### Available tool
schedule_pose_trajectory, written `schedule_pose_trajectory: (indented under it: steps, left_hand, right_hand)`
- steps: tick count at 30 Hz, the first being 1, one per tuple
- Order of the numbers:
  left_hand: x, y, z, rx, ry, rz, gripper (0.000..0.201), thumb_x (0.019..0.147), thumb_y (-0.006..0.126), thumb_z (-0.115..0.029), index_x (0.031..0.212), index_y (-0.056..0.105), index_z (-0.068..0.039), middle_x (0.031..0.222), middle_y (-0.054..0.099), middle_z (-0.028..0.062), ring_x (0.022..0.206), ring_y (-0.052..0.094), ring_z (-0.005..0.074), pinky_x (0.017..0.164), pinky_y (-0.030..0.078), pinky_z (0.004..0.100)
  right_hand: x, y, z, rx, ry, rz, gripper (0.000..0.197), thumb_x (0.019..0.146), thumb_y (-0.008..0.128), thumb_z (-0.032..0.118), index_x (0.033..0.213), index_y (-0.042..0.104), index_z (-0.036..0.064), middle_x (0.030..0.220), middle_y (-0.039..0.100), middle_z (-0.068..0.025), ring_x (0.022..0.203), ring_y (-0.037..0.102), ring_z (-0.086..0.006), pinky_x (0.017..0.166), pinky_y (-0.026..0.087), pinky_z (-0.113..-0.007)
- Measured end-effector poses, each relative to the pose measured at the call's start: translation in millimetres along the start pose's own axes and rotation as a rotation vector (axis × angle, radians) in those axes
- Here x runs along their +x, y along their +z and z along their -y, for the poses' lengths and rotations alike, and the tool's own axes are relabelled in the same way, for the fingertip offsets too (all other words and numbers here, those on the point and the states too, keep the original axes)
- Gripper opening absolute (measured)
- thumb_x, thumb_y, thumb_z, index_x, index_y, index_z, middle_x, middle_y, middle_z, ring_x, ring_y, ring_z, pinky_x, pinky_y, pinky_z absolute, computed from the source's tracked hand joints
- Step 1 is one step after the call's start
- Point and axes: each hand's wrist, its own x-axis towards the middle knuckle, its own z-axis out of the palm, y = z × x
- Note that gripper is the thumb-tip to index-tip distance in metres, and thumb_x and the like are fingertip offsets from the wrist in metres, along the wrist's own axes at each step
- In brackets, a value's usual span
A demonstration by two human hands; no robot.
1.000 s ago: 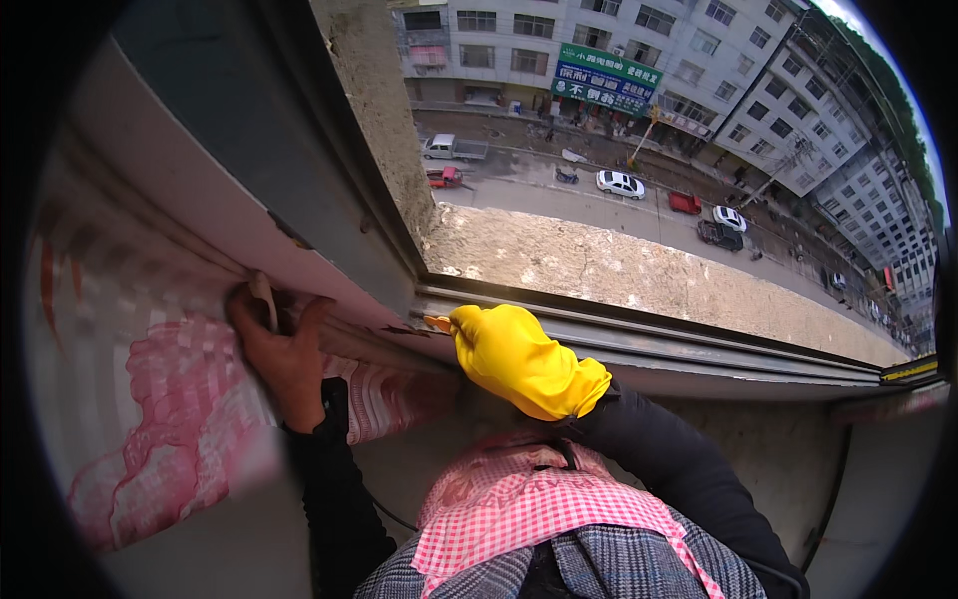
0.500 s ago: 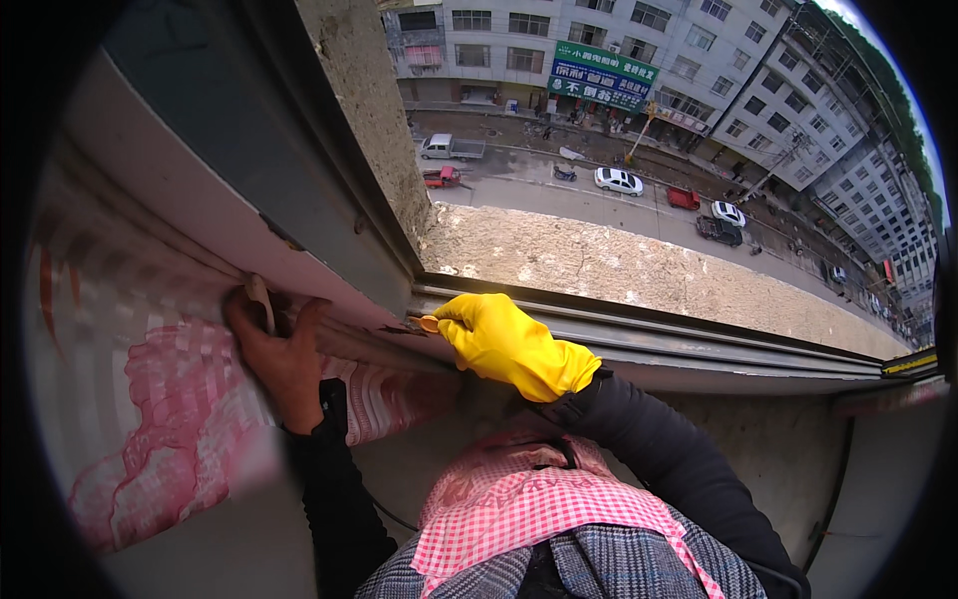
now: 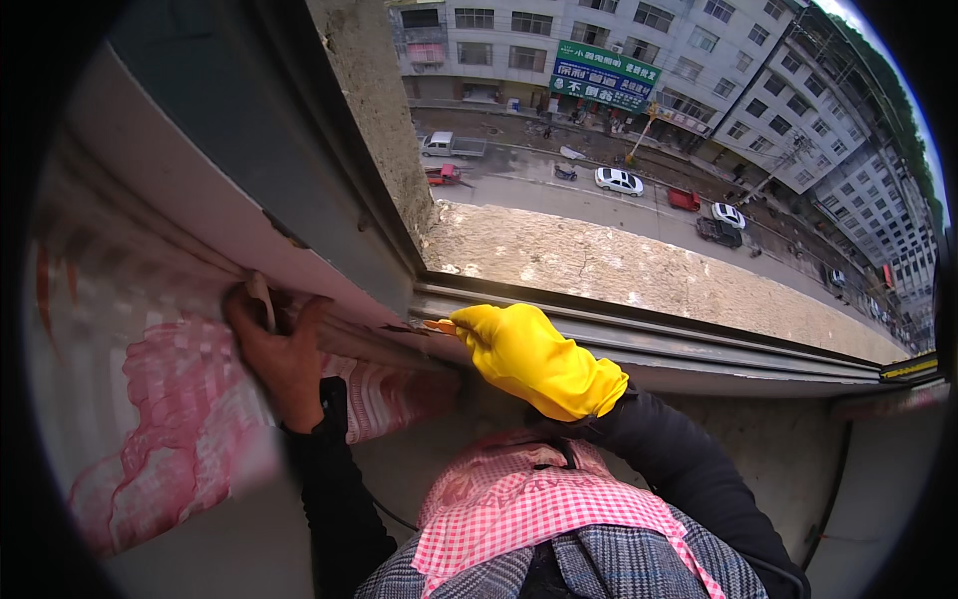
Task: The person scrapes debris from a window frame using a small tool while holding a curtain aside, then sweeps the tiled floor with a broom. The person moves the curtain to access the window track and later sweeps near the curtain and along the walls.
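My left hand (image 3: 276, 354), bare, presses at the crease between the pink window reveal and a pink-and-white patterned sheet (image 3: 180, 399). Its fingers close around a pale flat piece (image 3: 261, 299) whose kind I cannot make out. My right hand (image 3: 534, 359) wears a yellow rubber glove and is closed on an orange-handled tool (image 3: 439, 325). A thin dark blade seems to stick out leftward from it, along the lower edge of the pink reveal by the window corner. The glove hides most of the handle.
A grey metal window track (image 3: 679, 344) runs to the right, with a rough concrete ledge (image 3: 619, 265) outside it. Beyond lies a drop to a street with parked vehicles. A dark window frame (image 3: 344, 130) stands at left. A pink checked cloth (image 3: 549, 504) covers my chest.
My right hand has moved right and slightly toward me, drawing the orange-handled tool along with it. My left hand has stayed almost in place.
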Motion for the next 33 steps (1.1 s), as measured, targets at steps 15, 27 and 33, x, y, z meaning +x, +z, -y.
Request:
schedule_pose_trajectory:
  steps: [15, 27, 33]
  left_hand:
    - [0, 0, -4, -0.02, -0.061, 0.002, 0.069, 0.071, 0.089, -0.005, 0.127, 0.049, 0.0, 0.11, 0.057, 0.0099, 0.098, 0.055, 0.0206, 0.088, 0.047, 0.0316]
    - [0, 0, -1, -0.028, -0.053, 0.003, 0.069, 0.071, 0.089, -0.008, 0.126, 0.049, -0.001, 0.108, 0.057, 0.0094, 0.094, 0.054, 0.0204, 0.085, 0.047, 0.0312]
    - [0, -1, -5, 0.015, -0.035, 0.038, 0.065, 0.077, 0.08, 0.001, 0.132, 0.046, -0.002, 0.112, 0.055, 0.0073, 0.099, 0.054, 0.0169, 0.086, 0.046, 0.0278]
  right_hand:
    - [0, 18, -11, -0.396, -0.286, -0.052, 0.029, 0.082, 0.064, 0.01, 0.11, 0.063, 0.0115, 0.079, 0.065, -0.0112, 0.073, 0.066, -0.0338, 0.063, 0.052, -0.043]
    - [11, 7, -5, -0.118, 0.11, 0.063, 0.02, 0.092, 0.063, 0.015, 0.103, 0.072, 0.0017, 0.09, 0.071, -0.0222, 0.085, 0.068, -0.0426, 0.074, 0.055, -0.045]
    - [22, 13, -6, 0.12, 0.161, 0.077, 0.024, 0.092, 0.064, 0.014, 0.11, 0.072, 0.0004, 0.095, 0.072, -0.0238, 0.088, 0.069, -0.0426, 0.078, 0.056, -0.041]
